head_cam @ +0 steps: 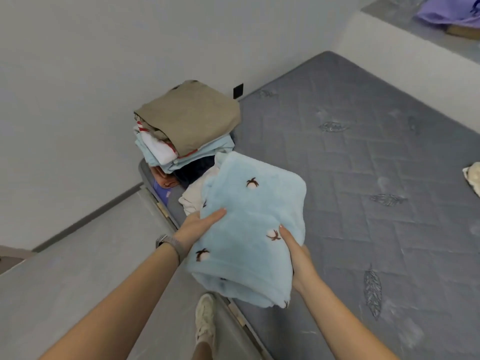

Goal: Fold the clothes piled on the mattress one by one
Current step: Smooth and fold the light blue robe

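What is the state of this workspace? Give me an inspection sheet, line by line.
Surface: grey quilted mattress with stitched feather motifs, largely bare.
Job's things: folded light-blue fleece garment with small brown-and-white motifs, held up at the mattress edge; stack of folded clothes topped by a khaki piece, at the far corner by the wall.
Clutter: cream cloth at the frame's right edge; purple fabric on a ledge, top right.
Grippers: left hand and right hand each grip a side of the fleece; watch on the left wrist.
Cables: nothing seen.
Surroundings: white walls, grey floor, one pale shoe.
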Motion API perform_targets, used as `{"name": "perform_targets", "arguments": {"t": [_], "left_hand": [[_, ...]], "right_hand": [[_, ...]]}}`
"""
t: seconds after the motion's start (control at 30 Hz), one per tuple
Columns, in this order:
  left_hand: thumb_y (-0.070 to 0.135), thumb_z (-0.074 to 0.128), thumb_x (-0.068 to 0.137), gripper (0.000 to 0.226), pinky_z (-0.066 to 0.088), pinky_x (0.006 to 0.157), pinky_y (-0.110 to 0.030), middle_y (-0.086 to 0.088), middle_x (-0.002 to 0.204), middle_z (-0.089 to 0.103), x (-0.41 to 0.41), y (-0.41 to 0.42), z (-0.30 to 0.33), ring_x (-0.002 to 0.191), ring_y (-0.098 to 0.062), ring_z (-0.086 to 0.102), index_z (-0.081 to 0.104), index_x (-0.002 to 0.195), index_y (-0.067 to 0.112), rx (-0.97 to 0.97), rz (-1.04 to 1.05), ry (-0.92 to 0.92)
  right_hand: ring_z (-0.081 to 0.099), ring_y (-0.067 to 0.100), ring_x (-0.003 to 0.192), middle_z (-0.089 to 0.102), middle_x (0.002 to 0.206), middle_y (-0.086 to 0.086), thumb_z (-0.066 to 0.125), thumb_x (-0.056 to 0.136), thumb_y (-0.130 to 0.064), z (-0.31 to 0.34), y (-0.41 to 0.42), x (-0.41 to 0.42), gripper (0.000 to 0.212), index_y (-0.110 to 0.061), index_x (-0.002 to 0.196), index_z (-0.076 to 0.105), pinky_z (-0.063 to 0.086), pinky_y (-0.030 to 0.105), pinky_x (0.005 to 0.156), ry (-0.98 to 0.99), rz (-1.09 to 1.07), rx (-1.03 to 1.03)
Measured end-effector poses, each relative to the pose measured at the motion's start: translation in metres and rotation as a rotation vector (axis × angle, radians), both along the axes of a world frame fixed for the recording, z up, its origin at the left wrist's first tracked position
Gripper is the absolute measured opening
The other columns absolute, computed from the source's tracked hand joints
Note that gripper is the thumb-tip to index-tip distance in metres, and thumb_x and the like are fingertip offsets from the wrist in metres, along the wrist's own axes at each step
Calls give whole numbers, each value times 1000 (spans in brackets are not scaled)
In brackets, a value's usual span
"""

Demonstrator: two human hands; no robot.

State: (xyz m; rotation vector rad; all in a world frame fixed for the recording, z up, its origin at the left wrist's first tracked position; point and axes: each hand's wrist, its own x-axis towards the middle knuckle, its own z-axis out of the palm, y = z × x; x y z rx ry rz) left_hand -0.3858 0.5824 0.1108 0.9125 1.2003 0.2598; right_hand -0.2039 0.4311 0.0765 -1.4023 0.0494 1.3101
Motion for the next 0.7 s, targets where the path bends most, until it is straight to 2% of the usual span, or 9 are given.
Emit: {"name": "perform_targets", "arguments": {"t": [0.07,0.17,0.23,0.37,0.47,0.5,0.6,0.67,0.7], "left_hand": [[40,77,76,42,57,60,-26,-1,87,76,4,44,-26,76,-18,73,70,108,14,-8,-85,30],[61,89,41,84,57,81,-38,-4,99,75,7,105,-65,90,-24,72,71,110,17,17,-204,35],[65,88,32,90,55,88,-41,-3,101,75,9,145,-90,92,-24,72,71,108,20,50,-258,35],[52,78,69,56,54,92,-38,-1,109,72,13,215,-143,96,-21,70,68,113,18,226,-346,194],[42,66,86,68,40,103,-37,-12,139,49,18,231,-192,126,-30,48,40,141,11,588,-419,621],[46,63,86,74,37,104,-40,-16,142,44,20,223,-200,130,-33,42,35,144,9,708,-421,628],[76,42,72,95,26,110,-54,-15,152,29,25,180,-208,141,-34,24,27,149,24,932,-540,568],[88,36,59,104,15,109,-66,-11,159,11,25,158,-206,147,-37,6,14,150,41,1010,-622,683],[92,36,55,108,13,107,-70,-11,160,5,24,151,-205,146,-40,3,6,149,47,1025,-653,741]], "right_hand": [[66,25,111,70,119,6,86,66,-46,-30,31,-7,70,-18,126,63,48,51,101,-16,-61,-4],[65,22,113,68,123,3,83,69,-44,-71,75,-20,68,-20,130,61,47,49,103,-23,-137,12],[64,23,114,68,124,3,79,72,-41,-97,105,-28,66,-18,131,59,47,48,102,-4,-203,41],[65,18,113,69,122,-3,76,76,-40,-147,165,-46,62,-22,132,58,50,43,100,-32,-231,29],[64,14,113,68,120,-10,83,69,-48,-180,191,-61,69,-30,130,58,47,45,103,-12,-116,-65],[62,12,114,67,121,-11,84,67,-49,-187,196,-65,72,-31,131,56,46,45,104,-26,-81,-79],[53,9,123,54,134,-12,84,64,-51,-185,200,-64,98,-29,143,31,43,41,108,-217,-157,-168],[31,7,136,33,144,-15,83,60,-55,-167,201,-53,111,-38,147,15,32,38,114,-552,-228,-218],[21,8,141,26,148,-14,80,62,-57,-157,203,-44,110,-38,148,14,25,37,117,-782,-197,-198]]}}
